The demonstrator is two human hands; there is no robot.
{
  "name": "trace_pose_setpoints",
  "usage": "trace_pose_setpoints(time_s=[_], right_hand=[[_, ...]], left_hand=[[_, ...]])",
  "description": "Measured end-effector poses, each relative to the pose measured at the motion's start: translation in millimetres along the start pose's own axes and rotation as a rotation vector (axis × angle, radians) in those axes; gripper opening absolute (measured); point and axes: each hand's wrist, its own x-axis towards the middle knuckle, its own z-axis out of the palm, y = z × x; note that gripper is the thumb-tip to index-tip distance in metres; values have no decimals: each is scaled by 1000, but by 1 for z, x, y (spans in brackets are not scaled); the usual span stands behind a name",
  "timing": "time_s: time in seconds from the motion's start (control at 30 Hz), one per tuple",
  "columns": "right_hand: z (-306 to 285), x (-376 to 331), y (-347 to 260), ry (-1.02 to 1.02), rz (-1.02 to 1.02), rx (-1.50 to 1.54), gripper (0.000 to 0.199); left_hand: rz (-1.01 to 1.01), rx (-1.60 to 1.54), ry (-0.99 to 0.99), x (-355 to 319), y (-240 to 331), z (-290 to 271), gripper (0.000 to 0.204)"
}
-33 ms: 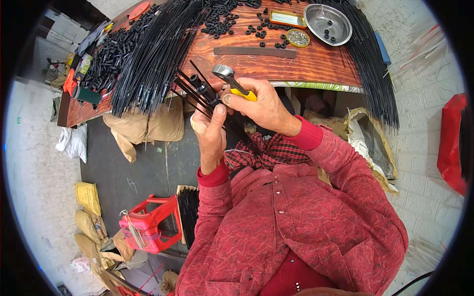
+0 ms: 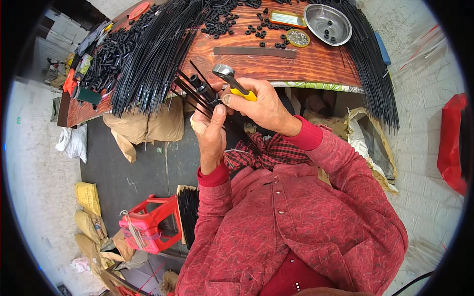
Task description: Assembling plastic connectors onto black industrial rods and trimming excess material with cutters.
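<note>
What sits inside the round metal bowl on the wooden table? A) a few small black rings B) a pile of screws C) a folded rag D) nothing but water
A: the round metal bowl near the far right of the wooden table holds a few small black rings, loose on its bottom.

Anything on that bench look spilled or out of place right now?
Small black rings lie scattered loose over the wooden bench, outside the steel bowl. Long black rods overhang its right edge. Nothing looks damaged.
</note>
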Motion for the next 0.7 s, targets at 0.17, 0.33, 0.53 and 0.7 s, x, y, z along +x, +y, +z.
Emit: trace_pose_setpoints(time_s=[0.17,0.33,0.53,0.7], right_hand=[[-1,-2,-7,-19,73,59,22],[0,-1,-3,-6,39,52,25],[2,-1,-4,51,-112,-187,18],[-1,4,-10,109,-427,-476,16]], left_hand=[[-15,-3,-24,-1,-6,-10,47],[-4,10,-6,-1,-3,-4,47],[4,-8,42,-3,-2,-1,45],[-10,55,57,-1,-4,-5,44]])
